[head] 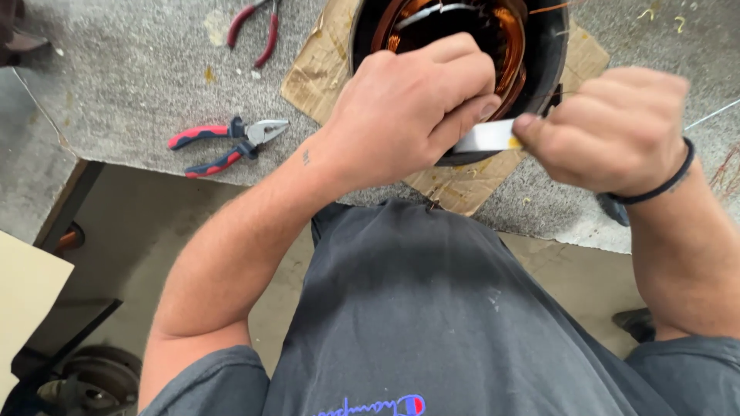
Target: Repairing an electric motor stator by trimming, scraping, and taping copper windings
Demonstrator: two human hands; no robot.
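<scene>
Both hands pinch 1 white strip (489,137): left hand (412,108) clamped on its left end, right hand (613,127) on its right end, mid-frame, just over the stator's (539,69) near rim. Stator sits on cardboard (320,69), top center. 2 pliers: 1 (227,142) left, 1 (254,27) upper left.
</scene>
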